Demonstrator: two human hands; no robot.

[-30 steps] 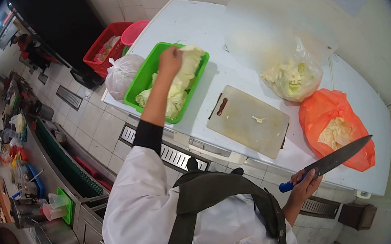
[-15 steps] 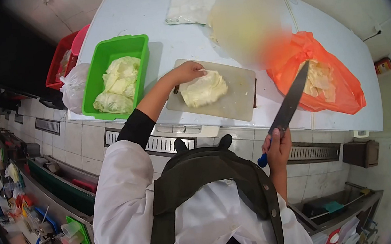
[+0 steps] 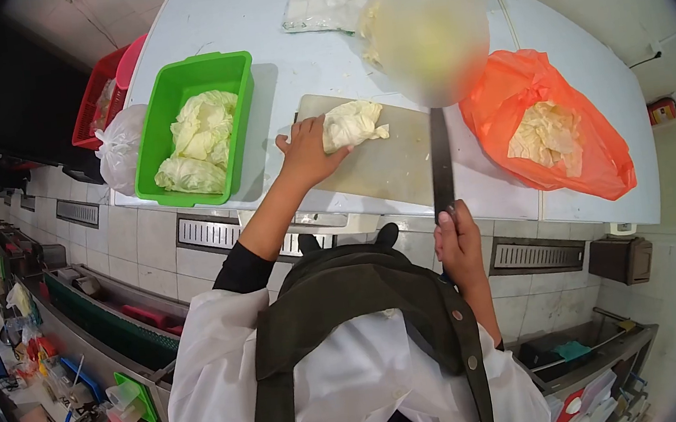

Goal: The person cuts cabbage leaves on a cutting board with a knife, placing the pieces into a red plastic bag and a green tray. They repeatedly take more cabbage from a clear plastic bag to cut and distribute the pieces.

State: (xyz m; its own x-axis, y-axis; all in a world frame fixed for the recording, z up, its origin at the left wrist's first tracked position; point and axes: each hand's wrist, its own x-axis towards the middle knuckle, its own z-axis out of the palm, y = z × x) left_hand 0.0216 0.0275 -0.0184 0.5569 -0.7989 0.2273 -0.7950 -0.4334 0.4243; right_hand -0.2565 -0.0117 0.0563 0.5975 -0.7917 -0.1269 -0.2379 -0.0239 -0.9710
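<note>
A folded bundle of pale cabbage leaves point(image 3: 353, 124) lies on the cutting board point(image 3: 401, 171). My left hand point(image 3: 310, 152) grips the bundle's left end, thumb on the near side and fingers at the far side. In my right hand point(image 3: 459, 244) is a large kitchen knife point(image 3: 441, 166), its wide dark blade pointing away from me along the board's right edge. The blade is apart from the leaves. My fingers cover most of its handle.
A green tub point(image 3: 247, 117) with cabbage leaves stands left of the board. To the right, an orange plastic bag point(image 3: 602, 166) holds cut pale leaves. A blurred plastic bag point(image 3: 426, 31) and a flat white packet point(image 3: 325, 3) lie at the back of the white table point(image 3: 247, 20).
My left hand has gone from the bundle's far edge to its left end, and the leaves are now more tightly folded. The knife has swung left, from the orange bag to the board's right edge.
</note>
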